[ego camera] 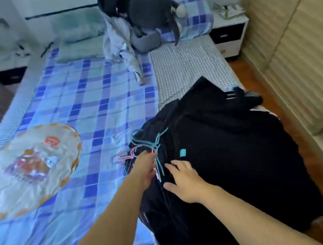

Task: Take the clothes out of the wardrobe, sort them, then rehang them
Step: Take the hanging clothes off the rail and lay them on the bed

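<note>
So the big heap of black clothes [224, 155] is dumped at the lower right of the frame, on the near right corner of the bed and spilling over its edge. The bunch of thin blue and pink wire hangers [149, 147] pokes out of the pile's left side, hooks fanned toward the middle of the bed, so the garments run lengthwise from the hangers off to the right.

Both hands sit right at that hanger cluster. The left hand [145, 167] comes in from the lower left and touches the hanger necks, fingers reaching among them; I can't tell if it's actually got a grip on any. The right hand [185, 178] lies just beside it, flat on the black fabric with fingers spread, holding nothing. Left one's closer to the hooks, so I'd guess it peels off the first hanger while the right pins the pile.

Under it all is a bed with a blue checked sheet [82, 104]. A round clear plastic bag [27, 169] lies at left, and a grey plush toy [145, 17] sits up top by the pillows. Beige wardrobe doors [301, 38] fill the right edge, above the wooden floor.
</note>
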Tool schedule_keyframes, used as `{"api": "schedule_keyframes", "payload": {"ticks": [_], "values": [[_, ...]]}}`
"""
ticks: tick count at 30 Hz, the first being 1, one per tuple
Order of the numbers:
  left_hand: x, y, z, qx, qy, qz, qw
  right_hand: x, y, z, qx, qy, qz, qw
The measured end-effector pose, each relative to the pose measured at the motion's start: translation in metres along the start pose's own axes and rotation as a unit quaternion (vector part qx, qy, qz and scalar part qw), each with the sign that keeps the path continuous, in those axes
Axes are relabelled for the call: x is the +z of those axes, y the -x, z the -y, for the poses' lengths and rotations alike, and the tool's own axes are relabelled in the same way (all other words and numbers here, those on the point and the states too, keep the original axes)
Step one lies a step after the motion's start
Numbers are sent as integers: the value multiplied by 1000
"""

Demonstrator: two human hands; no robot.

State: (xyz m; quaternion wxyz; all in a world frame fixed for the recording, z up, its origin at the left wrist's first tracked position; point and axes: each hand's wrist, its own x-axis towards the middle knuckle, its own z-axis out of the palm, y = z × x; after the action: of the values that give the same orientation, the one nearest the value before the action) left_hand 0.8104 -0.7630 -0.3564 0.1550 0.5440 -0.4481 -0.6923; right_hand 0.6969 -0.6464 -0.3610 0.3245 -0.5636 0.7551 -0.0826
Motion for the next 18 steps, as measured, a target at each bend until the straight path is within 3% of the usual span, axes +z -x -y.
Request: {"api": "schedule_keyframes", "payload": {"ticks": [2,4,8,14,18], "values": [[-52,-34,77,-64,-64,-78,993,42,-7,-11,60,-20,46,997],[-72,-38,129,-124,-80,-79,986,61,-4,-29,109,-51,58,991],[-45,12,121,-161,-93,-68,980,59,-2,-63,189,-44,74,978],[27,2,91,-98,-197,41,975,15,10,-110,265,-109,-12,958],[118,10,45,7,-313,118,943,-38,52,-165,303,-159,-99,934]]}}
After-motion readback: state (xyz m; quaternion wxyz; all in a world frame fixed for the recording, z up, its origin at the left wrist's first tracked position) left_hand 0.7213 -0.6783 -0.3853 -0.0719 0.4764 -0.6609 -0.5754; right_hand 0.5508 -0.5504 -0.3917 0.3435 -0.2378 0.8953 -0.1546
